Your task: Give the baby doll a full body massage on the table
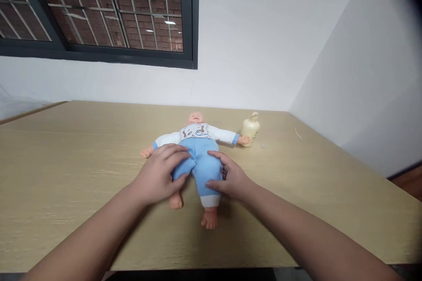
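Note:
A baby doll [206,164] lies on its back on the table, head toward the wall and feet toward me. It wears a white top with a printed animal face and blue trousers with white cuffs. My left hand [165,173] is wrapped over the trouser leg on the left, thumb on the inner side. The other leg is held by my right hand [232,175], its thumb and fingers curled around it from the right. Both of the doll's bare feet show below the trousers. Its arms stretch out sideways, and one hand overlaps a cream pump bottle [251,131].
The wooden-topped table [296,210] meets a white wall at the back and another on the right. A thin pale strand [298,133] and a tiny light scrap [263,145] lie right of the bottle. Above is a dark-framed barred window [194,17].

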Available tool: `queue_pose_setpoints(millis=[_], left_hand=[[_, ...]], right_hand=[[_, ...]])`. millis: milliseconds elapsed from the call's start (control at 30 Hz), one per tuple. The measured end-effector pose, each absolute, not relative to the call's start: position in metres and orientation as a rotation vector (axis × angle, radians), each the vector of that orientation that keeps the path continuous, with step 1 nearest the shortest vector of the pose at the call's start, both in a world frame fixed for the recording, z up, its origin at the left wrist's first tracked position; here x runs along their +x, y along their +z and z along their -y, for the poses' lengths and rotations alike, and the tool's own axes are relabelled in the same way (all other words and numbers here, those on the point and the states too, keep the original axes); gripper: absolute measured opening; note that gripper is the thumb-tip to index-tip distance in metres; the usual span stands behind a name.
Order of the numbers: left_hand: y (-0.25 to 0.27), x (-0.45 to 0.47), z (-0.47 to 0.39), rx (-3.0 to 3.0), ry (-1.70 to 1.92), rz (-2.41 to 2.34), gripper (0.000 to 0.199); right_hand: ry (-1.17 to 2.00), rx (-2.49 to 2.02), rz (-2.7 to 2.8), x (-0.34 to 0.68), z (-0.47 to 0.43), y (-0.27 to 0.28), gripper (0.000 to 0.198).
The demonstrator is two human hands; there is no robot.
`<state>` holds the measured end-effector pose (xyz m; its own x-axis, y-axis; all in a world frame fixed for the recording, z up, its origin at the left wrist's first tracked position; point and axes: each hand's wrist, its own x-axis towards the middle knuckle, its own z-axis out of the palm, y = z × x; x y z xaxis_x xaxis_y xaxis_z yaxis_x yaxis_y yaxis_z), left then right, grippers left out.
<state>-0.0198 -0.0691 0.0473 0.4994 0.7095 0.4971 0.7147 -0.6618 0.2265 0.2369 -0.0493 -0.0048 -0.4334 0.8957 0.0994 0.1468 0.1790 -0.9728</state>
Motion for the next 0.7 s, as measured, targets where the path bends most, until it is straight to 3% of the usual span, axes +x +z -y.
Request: queue_pose_setpoints(millis=[100,233,333,500,700], left_hand=[[0.042,-0.006,0.078,-2.678,-0.761,1.049,0.034],[0.032,0.005,0.082,-2.676,-0.65,1.049,0.046],[0.03,0.005,0.082,-2.68,-0.699,1.154,0.056],[0.05,-0.002,0.089,-2.853,-0.72,1.504,0.052],[0.068,-0.007,0.095,-3.091,-0.846,1.722,0.029]], right_hand=[[1.505,-0.849,1.609,0.234,0.046,-0.008,0.091],[1.735,-0.671,1.362,0.231,0.046,-0.01,0.066],[1.775,-0.643,1.395,0.229,0.05,-0.006,0.062],[1.23,-0.755,1.957,0.23,0.067,0.016,0.056],[0.525,-0.701,2.217,0.232,0.073,0.024,0.069]])
